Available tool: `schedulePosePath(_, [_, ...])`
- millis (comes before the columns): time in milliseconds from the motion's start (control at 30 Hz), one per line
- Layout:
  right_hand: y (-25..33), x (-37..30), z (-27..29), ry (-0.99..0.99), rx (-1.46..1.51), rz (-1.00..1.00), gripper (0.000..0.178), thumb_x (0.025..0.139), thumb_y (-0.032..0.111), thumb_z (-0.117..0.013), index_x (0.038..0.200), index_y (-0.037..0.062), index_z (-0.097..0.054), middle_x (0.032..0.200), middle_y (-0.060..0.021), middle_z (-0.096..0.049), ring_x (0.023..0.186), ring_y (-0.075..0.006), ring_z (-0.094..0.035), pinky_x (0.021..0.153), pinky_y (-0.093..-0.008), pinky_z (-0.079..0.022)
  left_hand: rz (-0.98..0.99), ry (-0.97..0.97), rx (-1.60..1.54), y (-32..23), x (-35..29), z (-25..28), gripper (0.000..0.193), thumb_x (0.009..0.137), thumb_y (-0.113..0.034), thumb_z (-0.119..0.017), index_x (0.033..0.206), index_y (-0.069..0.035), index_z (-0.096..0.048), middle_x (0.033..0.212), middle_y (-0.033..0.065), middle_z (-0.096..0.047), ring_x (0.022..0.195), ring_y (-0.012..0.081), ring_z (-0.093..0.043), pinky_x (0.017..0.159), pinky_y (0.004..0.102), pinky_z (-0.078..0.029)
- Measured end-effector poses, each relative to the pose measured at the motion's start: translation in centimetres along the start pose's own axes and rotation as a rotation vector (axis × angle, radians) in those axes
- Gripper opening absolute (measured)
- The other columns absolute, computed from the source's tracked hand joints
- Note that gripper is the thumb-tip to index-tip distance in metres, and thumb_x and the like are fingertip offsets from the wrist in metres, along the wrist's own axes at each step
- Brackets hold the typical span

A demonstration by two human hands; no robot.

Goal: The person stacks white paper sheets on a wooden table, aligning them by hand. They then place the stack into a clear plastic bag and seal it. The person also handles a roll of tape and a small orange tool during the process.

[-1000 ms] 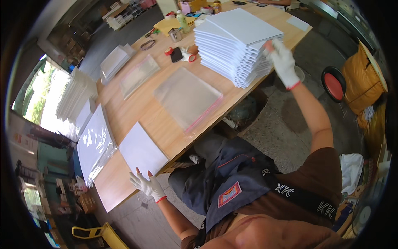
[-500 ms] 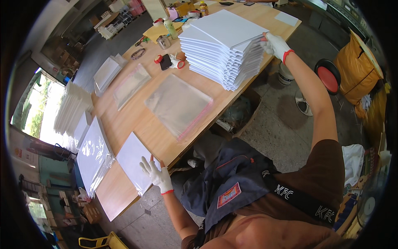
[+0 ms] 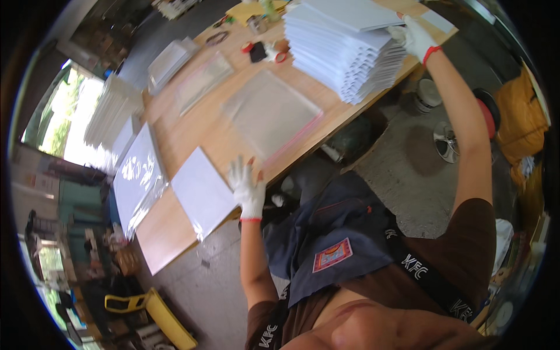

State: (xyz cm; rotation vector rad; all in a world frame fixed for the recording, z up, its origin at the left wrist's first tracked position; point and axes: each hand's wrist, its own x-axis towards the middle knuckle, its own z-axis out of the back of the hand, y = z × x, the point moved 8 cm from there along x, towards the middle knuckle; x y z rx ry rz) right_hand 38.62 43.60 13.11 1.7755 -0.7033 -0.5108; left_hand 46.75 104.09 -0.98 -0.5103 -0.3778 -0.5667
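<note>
A tall stack of flat white panels (image 3: 344,55) with folded-looking edges stands at the far right of the table. My right hand (image 3: 415,39), in a white glove with a red cuff, grips the near right corner of the top white panel (image 3: 356,13). My left hand (image 3: 248,186), gloved alike, hovers open with fingers spread and holds nothing. Beside it a white panel in a clear sleeve (image 3: 203,189) lies at the table's near edge. A pile of clear plastic bags (image 3: 271,114) with pink edge strips lies between the hands.
Glossy wrapped panels (image 3: 140,178) and a tall white stack (image 3: 114,114) stand along the left side of the wooden table (image 3: 160,248). More clear bags (image 3: 204,84), a black phone (image 3: 257,53) and red tape (image 3: 280,58) lie farther back. A yellow trolley (image 3: 166,318) is on the floor.
My left hand has moved up and away from the sleeved panel, fingers still spread. My right hand stays at the top panel's corner. The whole view has shifted.
</note>
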Motion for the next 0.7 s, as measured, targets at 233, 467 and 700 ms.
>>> schedulePosePath(233, [2.1, -1.9, -5.2, -0.097, -0.025, 0.258, 0.023, 0.096, 0.017, -0.051, 0.112, 0.0003, -0.051, 0.096, -0.0193, -0.066, 0.073, -0.0241, -0.066, 0.053, -0.0284, -0.050, -0.240, 0.345, 0.158, -3.6, 3.3, -6.7, 0.046, 0.076, -0.025, -0.066, 0.119, -0.016, -0.058, 0.131, 0.0115, -0.054, 0.128, 0.0343, -0.043, 0.111, 0.0561, -0.024])
schedulePosePath(467, [-3.2, -10.3, 0.2, 0.003, 0.339, 0.081, 0.025, 0.097, 0.016, -0.050, 0.118, 0.0039, -0.055, 0.116, -0.0070, -0.061, 0.105, -0.0198, -0.059, 0.087, -0.0346, -0.051, -0.178, 0.408, 0.231, -4.6, 7.7, -9.6, 0.031, 0.080, -0.025, -0.063, 0.109, -0.016, -0.060, 0.107, 0.0092, -0.064, 0.113, 0.0283, -0.056, 0.103, 0.0499, -0.034])
schedulePosePath(700, [-10.7, -22.7, -8.4, 0.474, 0.193, -0.200, 0.083, 0.080, 0.025, -0.069, 0.147, -0.0027, -0.030, 0.150, -0.0127, -0.037, 0.141, -0.0227, -0.033, 0.119, -0.0343, -0.018, 0.163, 0.692, 0.336, 0.5, 11.0, -13.7, 0.057, 0.078, -0.041, -0.069, 0.125, -0.014, -0.055, 0.121, 0.0102, -0.059, 0.105, 0.0356, -0.060, 0.080, 0.0589, -0.050])
